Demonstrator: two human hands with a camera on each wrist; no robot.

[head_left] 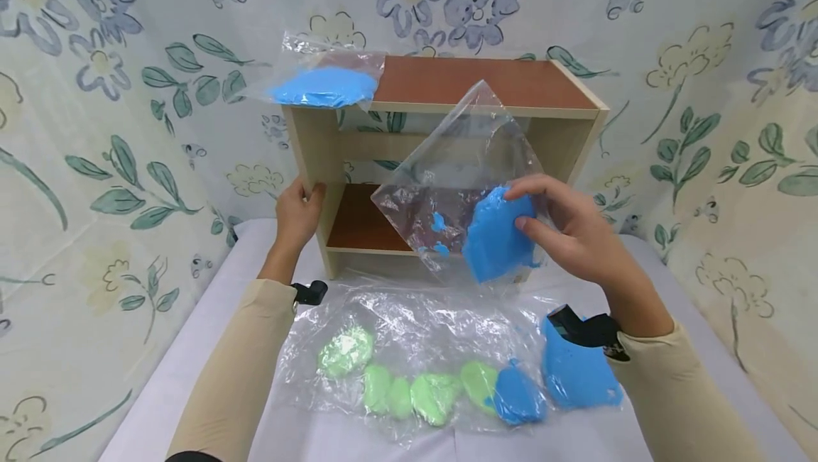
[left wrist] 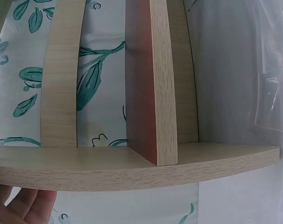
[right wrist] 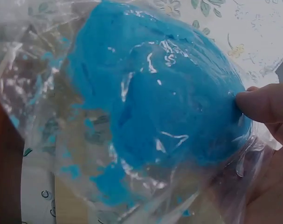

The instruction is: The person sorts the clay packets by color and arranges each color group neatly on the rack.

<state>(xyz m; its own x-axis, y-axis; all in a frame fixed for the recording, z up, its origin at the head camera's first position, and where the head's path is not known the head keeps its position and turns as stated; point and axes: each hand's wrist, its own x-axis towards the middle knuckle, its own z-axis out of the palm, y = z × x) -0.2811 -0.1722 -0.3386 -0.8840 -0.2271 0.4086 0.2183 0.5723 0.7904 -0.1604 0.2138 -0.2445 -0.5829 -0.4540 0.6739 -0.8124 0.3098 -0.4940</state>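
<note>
In the head view the right hand (head_left: 569,231) pinches a clear bag holding a blue slab (head_left: 498,235) and small blue bits, in front of the shelf's right half. The right wrist view shows the thumb pressed on the blue mass (right wrist: 174,102) through the film. The left hand (head_left: 299,213) grips the left side panel of the wooden shelf (head_left: 313,164); in the left wrist view its fingers (left wrist: 38,205) lie on the panel's outer side. Another bagged blue piece (head_left: 326,86) rests on the shelf's top left, its bag overhanging the edge.
On the white cloth before the shelf lies a large clear bag (head_left: 409,320) with several green pieces (head_left: 434,398) and a blue piece (head_left: 517,394). A flat blue piece (head_left: 578,370) lies at the right, below the right wrist. A flowered curtain (head_left: 671,57) hangs behind.
</note>
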